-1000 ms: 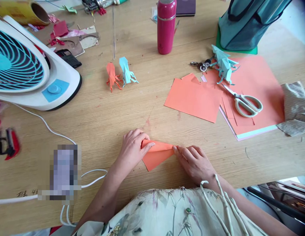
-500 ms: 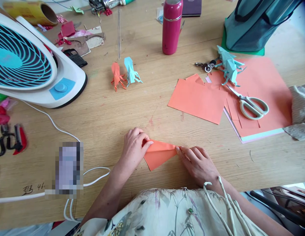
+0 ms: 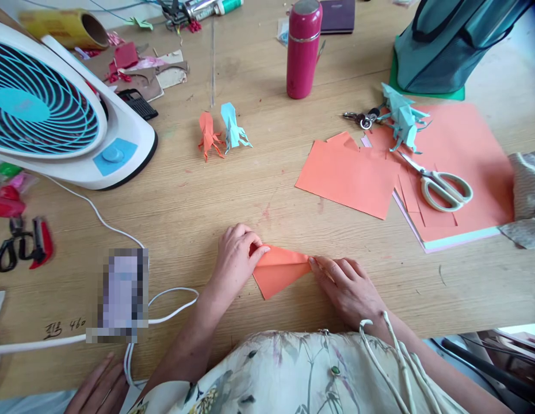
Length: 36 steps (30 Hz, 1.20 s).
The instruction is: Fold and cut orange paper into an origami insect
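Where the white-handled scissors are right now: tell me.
In the head view, the scissors lie at the right on the large orange paper, beyond the right hand, their tips near the folded light-blue figure.

Orange paper (image 3: pixel 274 276), folded into a tapering shape, a crease running lengthwise; on the wooden table (image 3: pixel 176 198)

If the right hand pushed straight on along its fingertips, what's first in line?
The folded orange paper, whose right tip that hand holds; beyond it, probably the left hand, though depth is unclear.
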Tool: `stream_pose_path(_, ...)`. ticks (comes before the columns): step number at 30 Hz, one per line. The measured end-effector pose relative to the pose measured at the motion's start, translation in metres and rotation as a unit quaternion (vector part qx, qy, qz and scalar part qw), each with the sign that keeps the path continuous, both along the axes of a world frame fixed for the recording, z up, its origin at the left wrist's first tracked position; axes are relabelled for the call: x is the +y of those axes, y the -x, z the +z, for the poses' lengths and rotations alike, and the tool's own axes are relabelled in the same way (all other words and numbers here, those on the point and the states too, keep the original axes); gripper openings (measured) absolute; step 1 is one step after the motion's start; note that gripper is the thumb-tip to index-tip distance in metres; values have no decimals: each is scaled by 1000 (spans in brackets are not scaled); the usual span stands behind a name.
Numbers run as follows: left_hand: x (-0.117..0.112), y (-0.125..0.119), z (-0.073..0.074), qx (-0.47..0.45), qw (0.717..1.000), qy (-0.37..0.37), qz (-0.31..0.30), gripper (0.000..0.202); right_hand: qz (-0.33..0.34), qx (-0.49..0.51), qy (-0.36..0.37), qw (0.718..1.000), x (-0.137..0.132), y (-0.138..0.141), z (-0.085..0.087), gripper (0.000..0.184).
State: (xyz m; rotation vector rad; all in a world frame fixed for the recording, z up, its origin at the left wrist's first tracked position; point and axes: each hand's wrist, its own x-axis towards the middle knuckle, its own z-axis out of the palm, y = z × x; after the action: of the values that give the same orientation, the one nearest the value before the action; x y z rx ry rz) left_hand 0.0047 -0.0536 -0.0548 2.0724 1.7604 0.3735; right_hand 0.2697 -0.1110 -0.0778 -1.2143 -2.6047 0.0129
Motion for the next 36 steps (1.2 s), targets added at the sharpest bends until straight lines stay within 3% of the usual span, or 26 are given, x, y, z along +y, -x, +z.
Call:
stream_pose_path(12, -3, -3, 3, 42, 999, -19, 13, 19, 35, -4, 16, 999, 3, -2, 2, 57)
stream_pose_path(17, -7, -9, 7, 44, 994, -65, -73, 10, 47, -30, 25, 998, 3, -5, 2, 63)
stream_pose_path(23, -11, -15, 4, 53, 986, -61, -147, 20, 36, -44, 15, 998, 3, -6, 1, 53)
stream_pose_path(36, -23, -29, 10, 103, 986, -44, -122, 12, 40, -25, 28, 999, 1, -5, -5, 68)
